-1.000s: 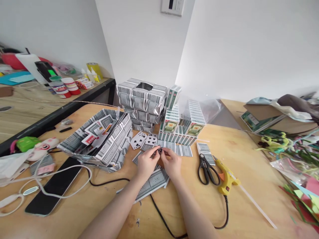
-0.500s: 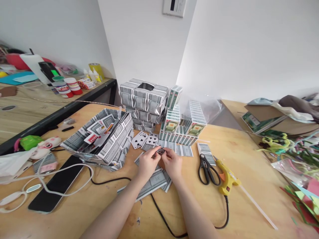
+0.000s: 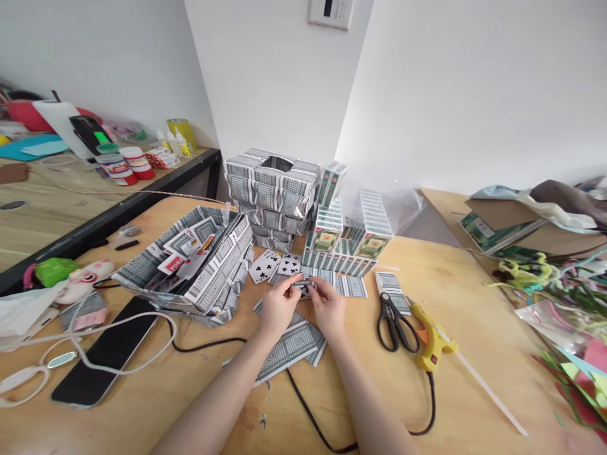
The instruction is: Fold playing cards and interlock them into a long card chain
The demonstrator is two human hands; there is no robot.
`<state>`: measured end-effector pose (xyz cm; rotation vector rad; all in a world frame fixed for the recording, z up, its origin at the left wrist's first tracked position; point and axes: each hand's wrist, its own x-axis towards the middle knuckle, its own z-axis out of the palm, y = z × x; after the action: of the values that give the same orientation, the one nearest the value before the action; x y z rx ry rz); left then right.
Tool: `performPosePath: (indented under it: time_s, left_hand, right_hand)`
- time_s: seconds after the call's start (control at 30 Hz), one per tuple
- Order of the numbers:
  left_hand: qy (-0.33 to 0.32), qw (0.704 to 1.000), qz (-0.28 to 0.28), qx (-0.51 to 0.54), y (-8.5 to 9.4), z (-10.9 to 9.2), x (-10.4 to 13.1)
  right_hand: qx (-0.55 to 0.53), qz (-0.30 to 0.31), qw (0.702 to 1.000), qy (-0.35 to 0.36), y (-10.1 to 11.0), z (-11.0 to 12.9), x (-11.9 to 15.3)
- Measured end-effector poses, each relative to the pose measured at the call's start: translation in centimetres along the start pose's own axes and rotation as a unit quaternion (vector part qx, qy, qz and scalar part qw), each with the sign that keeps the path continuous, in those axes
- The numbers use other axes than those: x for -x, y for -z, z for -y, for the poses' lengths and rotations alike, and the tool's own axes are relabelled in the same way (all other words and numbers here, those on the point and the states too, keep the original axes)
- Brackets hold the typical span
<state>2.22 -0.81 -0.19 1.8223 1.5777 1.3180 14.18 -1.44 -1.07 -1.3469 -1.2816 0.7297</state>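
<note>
Holds a card between left hand and right hand, near green boxes by the far edge of the desk.

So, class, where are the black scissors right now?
In the head view, the black scissors lie on the table to the right of both hands, just left of the yellow glue gun.

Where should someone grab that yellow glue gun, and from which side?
The yellow glue gun is probably best gripped round its handle, coming from the person's side: it lies on its side with handle and cord toward the person, while the nozzle points away and a glue stick juts from the back.
</note>
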Motion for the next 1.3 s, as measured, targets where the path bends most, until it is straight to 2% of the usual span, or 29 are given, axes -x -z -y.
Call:
performPosePath:
  time_s: [0.2,0.4,0.57,0.63,0.77,0.83,0.9,1.1,1.3]
  left_hand:
    - [0.020,0.999,0.027,0.030,0.0,-0.2,0.1]
    - [-0.074,0.993,0.068,0.064,0.2,-0.6,-0.2]
    - [-0.073,0.995,0.051,0.038,0.0,0.0,-0.3]
    - [-0.067,0.997,0.033,0.030,0.0,0.2,-0.3]
    - [-0.063,0.998,0.017,0.004,0.2,0.3,-0.3]
    - [-0.063,0.998,0.008,-0.020,0.2,0.3,-0.2]
    - [-0.065,0.997,-0.007,-0.040,0.0,0.2,-0.1]
    - [-0.091,0.994,-0.041,-0.043,-0.2,-0.3,0.2]
    - [-0.090,0.994,-0.057,-0.033,-0.2,-0.1,0.3]
  right_hand:
    - [-0.095,-0.003,0.992,-0.078,0.0,-0.5,-0.7]
    - [-0.112,-0.006,0.989,-0.101,0.5,-0.4,-1.0]
    - [-0.153,0.009,0.981,-0.120,0.5,-0.2,-0.9]
    - [-0.226,0.042,0.959,-0.166,0.4,0.0,-0.8]
    - [-0.371,0.166,0.875,-0.262,0.2,0.8,-0.5]
    - [-0.407,0.218,0.837,-0.294,0.2,1.2,-0.4]
    - [-0.422,0.245,0.814,-0.316,0.3,1.5,-0.4]
    - [-0.416,0.261,0.798,-0.349,0.6,1.7,-0.7]
    - [-0.448,0.197,0.809,-0.325,0.9,1.3,-0.8]
